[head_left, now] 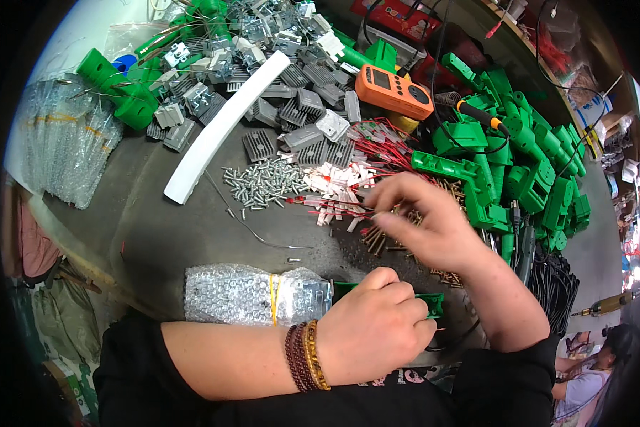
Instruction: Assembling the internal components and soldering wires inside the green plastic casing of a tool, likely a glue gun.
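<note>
My left hand (380, 327), with beaded bracelets at its wrist, is closed over a green plastic housing (431, 304) near the table's front edge. Most of that housing is hidden under the fingers. A bubble-wrapped bundle with a yellow band (238, 293) lies against the housing's left end. My right hand (434, 220) hovers over a pile of long brass-coloured screws (377, 243), thumb and forefinger curled but apart. Just left of its fingertips lie small white pieces with red wires (337, 186). I see nothing held in it.
Short silver screws (263, 181) lie left of the wired pieces. Behind are finned grey metal blocks (259, 146), a white curved strip (224, 128) and an orange meter (394, 92). Green housings (522, 149) heap up at right, with a soldering iron (482, 117); bubble-wrapped packs (67, 142) lie left.
</note>
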`<state>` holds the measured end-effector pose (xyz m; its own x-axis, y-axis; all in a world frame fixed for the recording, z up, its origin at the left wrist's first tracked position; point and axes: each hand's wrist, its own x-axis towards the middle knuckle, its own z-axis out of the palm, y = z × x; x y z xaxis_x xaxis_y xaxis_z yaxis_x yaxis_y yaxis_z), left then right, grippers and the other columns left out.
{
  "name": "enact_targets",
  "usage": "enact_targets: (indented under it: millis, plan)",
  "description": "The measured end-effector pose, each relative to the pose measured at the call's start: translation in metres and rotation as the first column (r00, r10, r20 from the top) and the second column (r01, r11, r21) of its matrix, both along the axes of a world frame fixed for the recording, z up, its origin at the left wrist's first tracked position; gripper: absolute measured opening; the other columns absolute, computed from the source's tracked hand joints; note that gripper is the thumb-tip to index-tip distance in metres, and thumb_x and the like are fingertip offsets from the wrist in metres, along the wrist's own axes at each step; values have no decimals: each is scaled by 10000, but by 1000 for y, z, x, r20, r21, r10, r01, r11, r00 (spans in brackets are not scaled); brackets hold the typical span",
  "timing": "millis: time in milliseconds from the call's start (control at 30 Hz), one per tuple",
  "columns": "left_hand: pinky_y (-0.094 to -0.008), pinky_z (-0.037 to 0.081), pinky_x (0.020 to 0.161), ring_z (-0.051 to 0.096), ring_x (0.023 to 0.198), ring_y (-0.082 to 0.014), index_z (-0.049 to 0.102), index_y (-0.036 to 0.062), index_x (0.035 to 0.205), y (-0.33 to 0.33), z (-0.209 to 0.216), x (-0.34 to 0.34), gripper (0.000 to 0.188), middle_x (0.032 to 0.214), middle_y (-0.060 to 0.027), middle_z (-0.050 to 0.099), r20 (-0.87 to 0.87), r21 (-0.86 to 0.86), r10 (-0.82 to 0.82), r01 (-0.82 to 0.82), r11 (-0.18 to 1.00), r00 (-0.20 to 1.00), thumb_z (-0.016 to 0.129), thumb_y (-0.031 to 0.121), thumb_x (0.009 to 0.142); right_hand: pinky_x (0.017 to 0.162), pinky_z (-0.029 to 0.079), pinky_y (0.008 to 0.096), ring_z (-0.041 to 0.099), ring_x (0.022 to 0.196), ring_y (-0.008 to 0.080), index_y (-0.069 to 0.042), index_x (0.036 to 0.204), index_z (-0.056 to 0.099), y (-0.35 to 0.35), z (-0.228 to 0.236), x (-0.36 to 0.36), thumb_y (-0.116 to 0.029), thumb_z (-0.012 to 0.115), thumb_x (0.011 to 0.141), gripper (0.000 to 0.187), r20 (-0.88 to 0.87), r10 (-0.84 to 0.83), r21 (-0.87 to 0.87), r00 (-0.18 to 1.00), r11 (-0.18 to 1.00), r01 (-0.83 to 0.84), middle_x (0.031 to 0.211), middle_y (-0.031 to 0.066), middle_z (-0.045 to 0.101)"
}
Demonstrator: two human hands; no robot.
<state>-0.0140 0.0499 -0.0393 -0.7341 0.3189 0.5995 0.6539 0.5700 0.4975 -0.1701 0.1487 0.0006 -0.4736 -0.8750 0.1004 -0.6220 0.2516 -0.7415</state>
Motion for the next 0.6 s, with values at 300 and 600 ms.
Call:
enact_targets:
  millis: [300,600]
  plan:
    - [-372,462,804,628,781,-188,705,85,987,-2,3,-6,250,811,-3,631,43,172,-3,-4,985,999,731,74,738,767,525,331,672,861,231,-21,965,724,85,28,28,-46,758,835,137,-66,-149,-26,987,989,148,920,92,692]
    - [-391,465,801,645,797,-190,706,99,914,-3,4,-8,213,836,-5,671,37,190,-22,15,982,999,753,50,712,736,540,283,672,851,170,-7,976,777,136,-1,80,52,781,792,193,343,-203,-208,917,936,285,947,99,694]
